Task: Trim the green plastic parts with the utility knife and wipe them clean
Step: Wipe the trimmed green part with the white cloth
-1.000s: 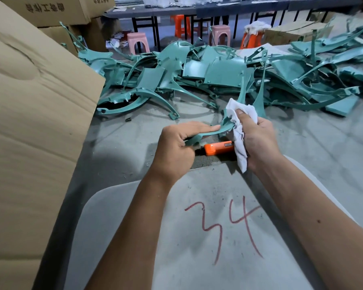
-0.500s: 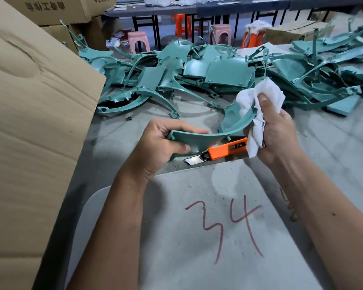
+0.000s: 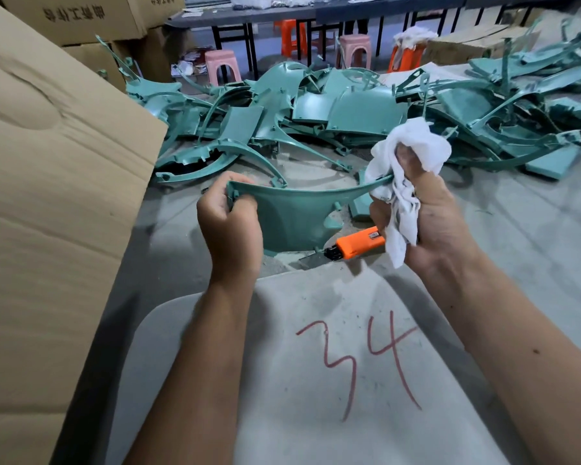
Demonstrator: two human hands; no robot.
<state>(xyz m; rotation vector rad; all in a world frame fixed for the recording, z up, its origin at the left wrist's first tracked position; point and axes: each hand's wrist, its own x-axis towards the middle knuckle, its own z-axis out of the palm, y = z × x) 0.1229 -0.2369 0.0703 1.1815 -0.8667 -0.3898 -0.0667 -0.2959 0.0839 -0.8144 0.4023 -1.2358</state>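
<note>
**Wiping one green part, held between both hands**

Spanning the gap between the two hands, the green part (image 3: pixel 292 216) was held above the table (image 3: pixel 534 236), its long axis running left to right and its curved top edge rising toward the right. The left hand (image 3: pixel 230 226) gripped its left end, fingers curled round the rim. The right hand (image 3: pixel 430 213) was nearer the other tip, clamping it through a bunched white cloth (image 3: pixel 406 156) while also holding the orange utility knife (image 3: pixel 361 245), which jutted out just below the part. Any wipe would likely run leftward along that edge. The cloth hid the part's right tip, and the knife's blade was too dark to make out. Behind the part lay a heap of green parts (image 3: pixel 349 115); left of it stood a cardboard box (image 3: pixel 57 182).
</note>
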